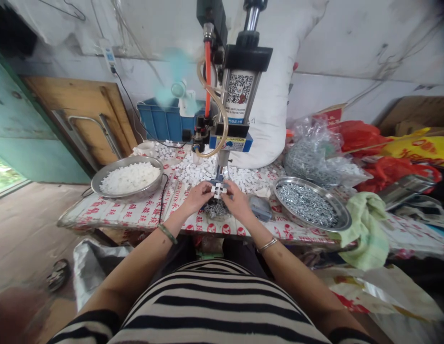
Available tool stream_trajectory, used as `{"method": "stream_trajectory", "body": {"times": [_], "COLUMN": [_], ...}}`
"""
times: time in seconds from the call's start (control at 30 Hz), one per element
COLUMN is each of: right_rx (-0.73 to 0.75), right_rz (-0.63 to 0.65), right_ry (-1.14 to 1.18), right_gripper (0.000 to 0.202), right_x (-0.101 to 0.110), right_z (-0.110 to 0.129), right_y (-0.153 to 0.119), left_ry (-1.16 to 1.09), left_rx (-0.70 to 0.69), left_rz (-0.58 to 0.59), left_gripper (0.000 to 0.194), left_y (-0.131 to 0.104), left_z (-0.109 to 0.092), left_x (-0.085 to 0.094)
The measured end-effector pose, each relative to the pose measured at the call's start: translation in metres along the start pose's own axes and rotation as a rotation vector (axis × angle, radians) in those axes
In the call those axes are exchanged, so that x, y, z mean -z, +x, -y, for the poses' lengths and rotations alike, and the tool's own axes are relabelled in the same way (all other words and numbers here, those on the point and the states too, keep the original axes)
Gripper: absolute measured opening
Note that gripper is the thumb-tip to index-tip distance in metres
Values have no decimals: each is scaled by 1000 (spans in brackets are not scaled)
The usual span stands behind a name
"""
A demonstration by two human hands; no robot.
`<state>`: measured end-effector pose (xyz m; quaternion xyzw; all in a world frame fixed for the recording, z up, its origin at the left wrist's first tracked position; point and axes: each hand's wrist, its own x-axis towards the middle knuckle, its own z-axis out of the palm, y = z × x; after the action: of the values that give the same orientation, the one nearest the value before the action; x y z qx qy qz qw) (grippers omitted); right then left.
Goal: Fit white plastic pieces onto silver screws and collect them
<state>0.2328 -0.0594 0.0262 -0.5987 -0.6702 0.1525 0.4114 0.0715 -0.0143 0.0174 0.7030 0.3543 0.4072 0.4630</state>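
A small white plastic piece [219,190] with several blocky arms is pinched between my two hands, right beneath the ram of a pneumatic press [239,102]. My left hand [198,197] grips its left side, fingers closed. From the other side, my right hand [236,198] has its fingers closed on the same piece. Whether the piece touches the press fixture is hidden by my fingers. Under my hands lies a heap of small metal pins [215,210]. Many loose white plastic pieces [193,167] are strewn on the table behind the press.
At left stands a metal bowl [96,184] of white pieces; at right, a metal tray [345,222] of metal pins. A green cloth [367,229] hangs over the table edge. Behind are a blue crate [160,119], a large white sack [272,110] and a clear bag [308,153] of pins.
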Motion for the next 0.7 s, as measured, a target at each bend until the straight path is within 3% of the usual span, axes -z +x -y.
{"method": "stream_trajectory", "body": {"times": [0.13, 0.27, 0.37, 0.57, 0.7], "right_rx": [71, 31, -19, -137, -192], "right_rz": [-90, -112, -69, 95, 2], "right_ry": [-171, -203, -94, 358, 358], "right_gripper": [40, 39, 39, 41, 33], "right_x": [-7, -12, -12, -4, -2], "right_z": [4, 4, -2, -19, -18], "right_y": [-15, -8, 5, 23, 25], "left_ry": [118, 248, 258, 293, 394], "left_rx": [-9, -53, -55, -35, -45], "left_rz": [21, -28, -72, -98, -178], "left_gripper": [17, 18, 18, 15, 14], "left_y": [-2, 2, 6, 12, 5], "left_z": [1, 3, 1, -2, -4], "left_x": [5, 6, 4, 0, -6]}}
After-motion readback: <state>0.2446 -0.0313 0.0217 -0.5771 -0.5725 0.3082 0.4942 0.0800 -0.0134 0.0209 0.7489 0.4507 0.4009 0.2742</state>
